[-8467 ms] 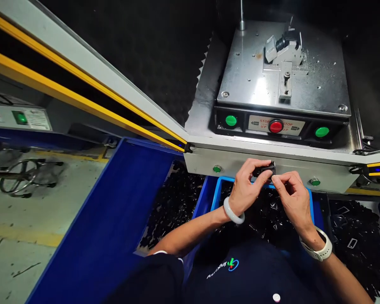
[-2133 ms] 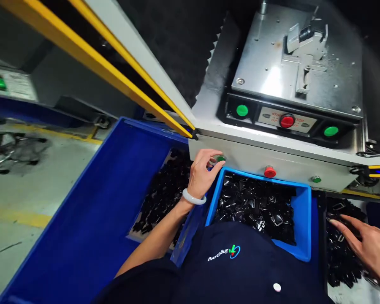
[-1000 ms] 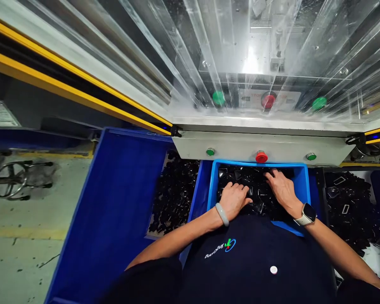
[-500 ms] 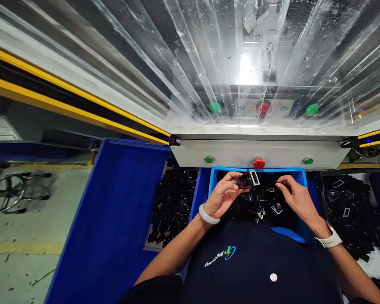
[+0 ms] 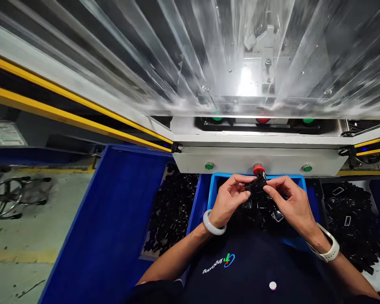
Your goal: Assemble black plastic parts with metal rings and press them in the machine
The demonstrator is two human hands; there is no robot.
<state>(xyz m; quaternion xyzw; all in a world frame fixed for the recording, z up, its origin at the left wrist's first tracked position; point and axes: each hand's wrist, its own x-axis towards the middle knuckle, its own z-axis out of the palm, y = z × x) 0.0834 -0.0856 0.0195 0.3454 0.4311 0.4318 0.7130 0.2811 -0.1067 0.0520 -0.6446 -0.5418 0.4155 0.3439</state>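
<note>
A small black plastic part point(image 5: 257, 185) with a light metallic edge is held between my two hands, above a blue bin point(image 5: 213, 190). My left hand point(image 5: 229, 198) is closed, pinching the part's left side between thumb and fingers. From the right, my right hand point(image 5: 289, 200) grips its other side with thumb and forefinger. My fingers cover parts of it. More black pieces point(image 5: 256, 211) fill the bin below, some with shiny silver rims.
Ahead, a machine front carries a red button point(image 5: 258, 169) and green buttons point(image 5: 209, 166). Above hangs a streaky transparent guard point(image 5: 190, 63), with metal tooling behind it. Yellow-edged bars flank the opening. Heaps of black parts lie left point(image 5: 174, 207) and right point(image 5: 348, 223), beside a dark blue panel point(image 5: 114, 202).
My right hand has moved left from over the bin and taken hold of the part in my left hand. The part has turned. The transparent guard's lower edge has risen.
</note>
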